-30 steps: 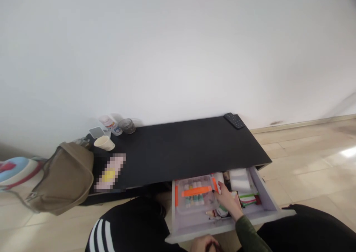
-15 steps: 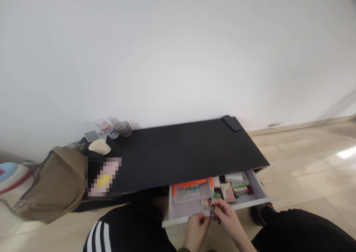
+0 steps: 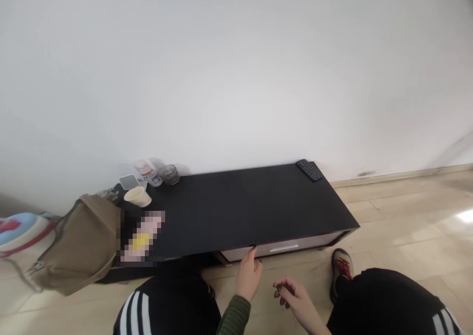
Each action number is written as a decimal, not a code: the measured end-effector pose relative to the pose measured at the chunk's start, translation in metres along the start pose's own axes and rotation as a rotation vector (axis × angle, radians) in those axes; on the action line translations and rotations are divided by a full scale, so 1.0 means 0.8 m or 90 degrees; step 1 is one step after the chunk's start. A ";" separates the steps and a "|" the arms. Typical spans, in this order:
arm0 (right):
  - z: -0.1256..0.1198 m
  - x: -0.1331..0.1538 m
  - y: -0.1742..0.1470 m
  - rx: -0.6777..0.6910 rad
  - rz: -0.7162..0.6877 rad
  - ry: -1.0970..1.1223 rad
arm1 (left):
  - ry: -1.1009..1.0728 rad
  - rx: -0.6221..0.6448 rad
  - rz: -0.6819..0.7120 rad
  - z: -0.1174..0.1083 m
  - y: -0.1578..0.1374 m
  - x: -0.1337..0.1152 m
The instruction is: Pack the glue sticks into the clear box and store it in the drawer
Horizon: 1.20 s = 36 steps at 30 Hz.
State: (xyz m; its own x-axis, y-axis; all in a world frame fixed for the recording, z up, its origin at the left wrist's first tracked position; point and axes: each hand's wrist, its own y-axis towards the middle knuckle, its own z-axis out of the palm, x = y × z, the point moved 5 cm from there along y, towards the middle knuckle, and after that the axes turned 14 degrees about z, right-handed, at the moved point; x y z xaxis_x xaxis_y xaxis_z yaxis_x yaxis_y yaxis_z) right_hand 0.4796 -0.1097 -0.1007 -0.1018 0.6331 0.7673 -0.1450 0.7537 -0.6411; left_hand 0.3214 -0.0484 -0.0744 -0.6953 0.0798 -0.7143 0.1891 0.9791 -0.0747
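Below the black tabletop, the pale front of a drawer (image 3: 310, 241) with a silver handle (image 3: 284, 249) sits pushed in. My left hand (image 3: 249, 274) touches the drawer's front near its left end, its index finger stretched to the tabletop's edge. That hand holds nothing I can see. Lower and to the right, my right hand (image 3: 292, 295) hovers over the floor between my knees, apart from the drawer. Its fingers are curled with the thumb near the index finger. Whatever it may hold is too small to make out among the dark nails.
On the black cabinet (image 3: 236, 204) stand a paper cup (image 3: 138, 197), a spray can (image 3: 148, 172), a dark glass ashtray (image 3: 169, 174) and a black keypad-like object (image 3: 310, 169). A brown bag (image 3: 81, 246) sits at left. My shoe (image 3: 342, 268) is near the right corner.
The drawer was pulled out, showing boxes and cards inside; now it is pushed in. My left hand has left my right and moved up to the drawer front.
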 end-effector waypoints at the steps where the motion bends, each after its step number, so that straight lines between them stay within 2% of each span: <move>1: 0.002 0.005 -0.002 0.001 -0.002 -0.035 | 0.017 0.028 -0.002 -0.005 -0.005 -0.005; 3: 0.003 0.025 -0.015 -0.002 -0.024 -0.160 | 0.046 0.136 -0.004 -0.017 -0.023 -0.022; 5: 0.003 0.059 -0.041 0.021 -0.071 -0.338 | 0.063 0.289 0.017 -0.035 -0.049 -0.048; 6: 0.002 0.078 -0.058 0.052 -0.091 -0.419 | 0.054 0.344 0.047 -0.050 -0.062 -0.063; 7: 0.003 0.098 -0.077 0.123 -0.121 -0.464 | 0.019 0.373 0.084 -0.067 -0.074 -0.080; 8: 0.003 0.121 -0.098 0.193 -0.174 -0.460 | -0.036 0.379 0.132 -0.085 -0.084 -0.097; 10: 0.003 0.164 -0.139 0.356 -0.298 -0.353 | -0.237 0.320 0.269 -0.122 -0.094 -0.130; 11: 0.001 0.184 -0.154 0.413 -0.357 -0.244 | -0.385 0.259 0.339 -0.140 -0.094 -0.144; 13: -0.010 0.216 -0.168 0.458 -0.456 0.085 | -0.793 0.096 0.468 -0.170 -0.089 -0.157; 14: -0.016 0.223 -0.164 0.449 -0.470 0.253 | -0.974 0.026 0.490 -0.176 -0.083 -0.154; 16: -0.018 0.224 -0.141 0.398 -0.422 0.510 | -1.222 -0.075 0.436 -0.166 -0.064 -0.140; 18: -0.011 0.214 -0.112 0.358 -0.322 0.625 | -1.303 -0.130 0.308 -0.143 -0.045 -0.125; 20: -0.005 0.203 -0.085 0.337 -0.242 0.670 | -1.303 -0.166 0.196 -0.121 -0.032 -0.110; 22: -0.006 0.193 -0.068 0.328 -0.206 0.691 | -1.293 -0.186 0.148 -0.108 -0.027 -0.097; 26: -0.016 0.182 -0.060 0.325 -0.203 0.700 | -1.277 -0.190 0.160 -0.106 -0.030 -0.081; 29: -0.020 0.178 -0.058 0.338 -0.203 0.674 | -1.183 -0.160 0.171 -0.107 -0.029 -0.075; 31: -0.019 0.166 -0.044 0.330 -0.183 0.639 | -1.018 -0.158 0.157 -0.101 -0.023 -0.067; 33: -0.016 0.139 -0.016 0.295 -0.117 0.599 | -0.756 -0.184 0.142 -0.092 -0.015 -0.053; 34: -0.014 0.120 0.002 0.265 -0.059 0.582 | -0.597 -0.193 0.143 -0.086 -0.012 -0.046; 36: -0.010 0.073 0.042 0.188 0.113 0.548 | -0.266 -0.175 0.165 -0.070 -0.006 -0.035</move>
State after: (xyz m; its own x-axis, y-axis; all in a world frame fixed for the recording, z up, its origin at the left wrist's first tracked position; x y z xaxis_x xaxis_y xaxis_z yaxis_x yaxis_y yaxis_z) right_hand 0.4768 -0.0464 -0.0777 0.6022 0.7370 0.3069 -0.4544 0.6325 -0.6272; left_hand 0.3012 -0.0451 -0.0151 -0.3064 0.2975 -0.9042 0.0906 0.9547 0.2834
